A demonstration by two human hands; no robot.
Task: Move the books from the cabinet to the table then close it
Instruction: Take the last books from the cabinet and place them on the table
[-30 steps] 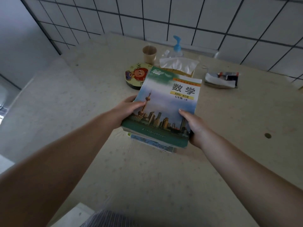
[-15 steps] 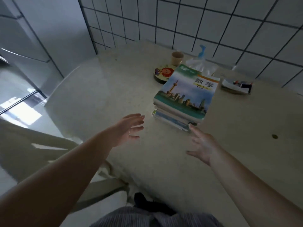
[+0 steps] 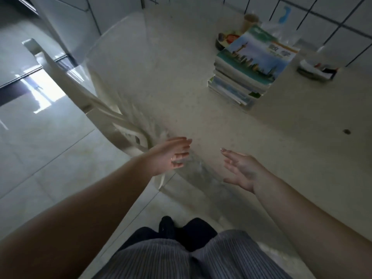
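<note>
A stack of several books (image 3: 249,71) lies on the beige table (image 3: 181,87) at the upper right, topped by a textbook with a city skyline cover. My left hand (image 3: 171,155) hovers over the table's near edge with its fingers straight and nothing in it. My right hand (image 3: 240,168) is beside it, palm turned inward, fingers relaxed, also holding nothing. Both hands are well short of the stack. The cabinet is out of view.
Behind the books stand a paper cup (image 3: 250,21), a round tin (image 3: 226,40), a tissue pack (image 3: 279,31) and a blue-topped pump bottle (image 3: 284,14). A small tray of items (image 3: 316,68) sits at the right. A white chair (image 3: 86,97) stands left of the table over glossy floor tiles.
Both hands let go of the book stack, which now rests on the table, and drew back toward me. My view swung left and down, away from the table.
</note>
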